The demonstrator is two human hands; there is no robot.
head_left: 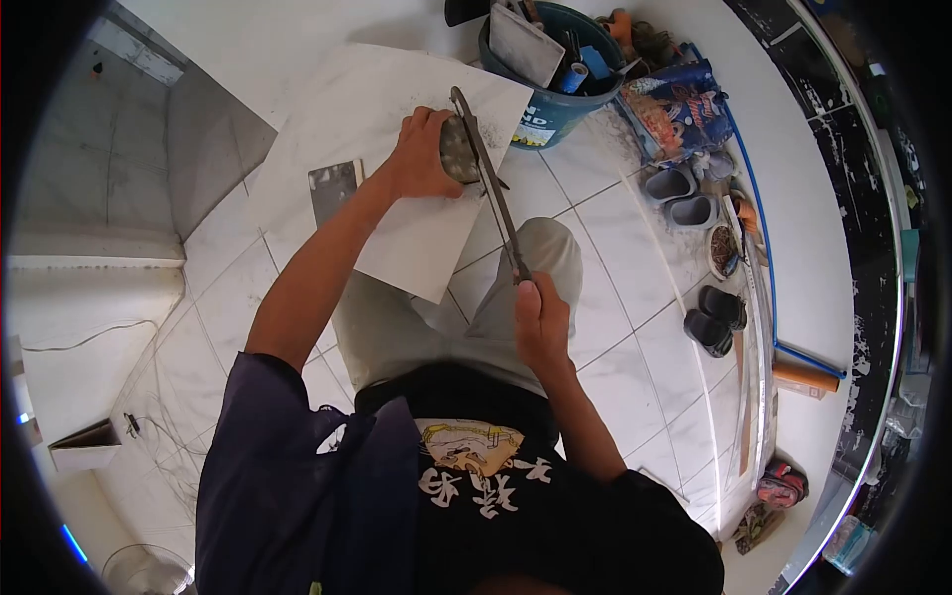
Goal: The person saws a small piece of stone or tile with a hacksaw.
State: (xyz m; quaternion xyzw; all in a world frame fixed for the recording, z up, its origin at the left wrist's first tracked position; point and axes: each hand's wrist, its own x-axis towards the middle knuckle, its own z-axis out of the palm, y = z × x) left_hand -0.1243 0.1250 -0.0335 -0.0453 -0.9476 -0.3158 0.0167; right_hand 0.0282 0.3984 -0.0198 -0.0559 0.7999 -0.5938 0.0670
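My left hand [428, 159] is curled round a dark, rounded grey piece [457, 151], with its fingers over the upper left edge and the thumb below. In my right hand [542, 315] is the near end of a long, narrow hacksaw-like tool [496, 198], whose frame slants up and left beside the dark piece. Whether its blade touches the piece cannot be made out. Under both lies a large white marbled tile [416, 238], partly above my legs. A small grey-faced piece [335, 185] rests on its left part.
A green bucket [550, 129] holding tools stands beyond the tile. To the right are a blue patterned bag [679, 111], grey slippers [691, 211], black shoes [714, 319] and a long blue pipe [759, 218]. An open box [85, 448] and wires lie at the left.
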